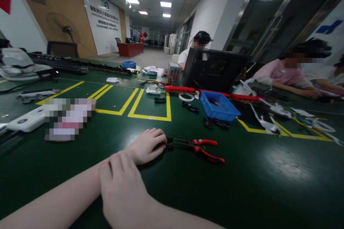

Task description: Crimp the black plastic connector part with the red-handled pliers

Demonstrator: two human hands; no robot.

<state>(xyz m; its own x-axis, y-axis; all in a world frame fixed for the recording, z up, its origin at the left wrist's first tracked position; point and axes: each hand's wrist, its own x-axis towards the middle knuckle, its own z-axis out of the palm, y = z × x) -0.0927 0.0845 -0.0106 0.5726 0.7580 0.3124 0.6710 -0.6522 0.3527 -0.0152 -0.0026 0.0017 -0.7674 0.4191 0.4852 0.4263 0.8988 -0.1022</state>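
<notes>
My left hand (pixel 147 146) lies on the green table with curled fingers closed on a small black part (pixel 170 143), mostly hidden by the fingers. My right hand (pixel 124 182) is laid across my left wrist, its fingers wrapped over it. Just right of the black part is a pair of long-nose pliers (pixel 194 145) with red and black handles. The pliers lie flat, jaws pointing left and handles spread, and neither hand touches them.
A blue tray (pixel 228 111) stands beyond the pliers with black pieces around it. Behind it are a black computer case (pixel 212 69) and red strips (pixel 180 89). A white power strip (pixel 28 118) lies left. Two people sit across the table. Yellow tape (pixel 150 117) marks rectangles.
</notes>
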